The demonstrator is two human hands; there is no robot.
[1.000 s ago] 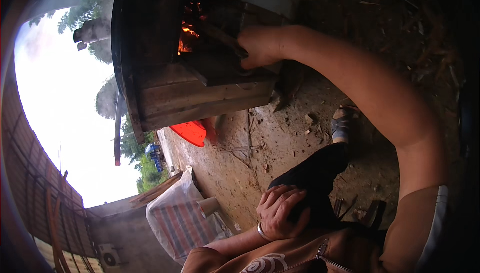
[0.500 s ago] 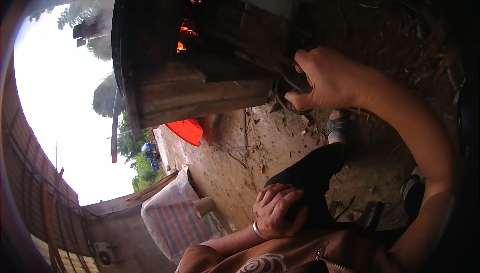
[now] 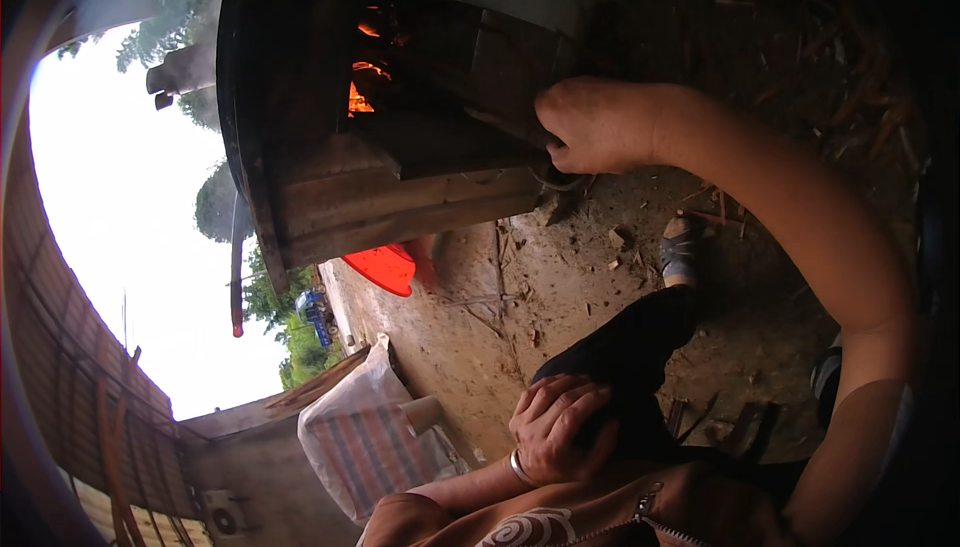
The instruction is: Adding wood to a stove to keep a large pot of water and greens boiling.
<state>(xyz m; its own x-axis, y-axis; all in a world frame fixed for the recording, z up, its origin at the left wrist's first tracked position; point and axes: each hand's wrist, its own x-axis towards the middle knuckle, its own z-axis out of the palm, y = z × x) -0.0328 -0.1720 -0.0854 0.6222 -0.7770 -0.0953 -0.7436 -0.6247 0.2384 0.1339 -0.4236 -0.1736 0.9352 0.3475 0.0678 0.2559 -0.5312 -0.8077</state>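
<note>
My right hand (image 3: 605, 127) is closed around the handle of dark metal fire tongs (image 3: 555, 183), whose looped end shows just below the fist. Their shaft runs left towards the stove opening, and its far end is lost in the dark. Orange flames (image 3: 362, 97) burn inside the stove (image 3: 390, 202). My left hand (image 3: 562, 427), with a silver bracelet (image 3: 518, 467) at the wrist, rests on my dark trouser leg (image 3: 625, 347). Its fingers lie loosely over the knee and hold nothing.
A red plastic object (image 3: 383, 269) lies behind the stove. A striped bundle under clear plastic (image 3: 370, 437) stands at the lower left. Wood chips and sticks (image 3: 490, 322) litter the dirt floor, with more sticks (image 3: 860, 97) at the upper right. A blue vehicle (image 3: 318, 317) is farther off.
My right hand has moved left and slightly up, towards the stove opening, carrying the tongs with it. Its fingers have closed up tighter. The left hand stays on the knee.
</note>
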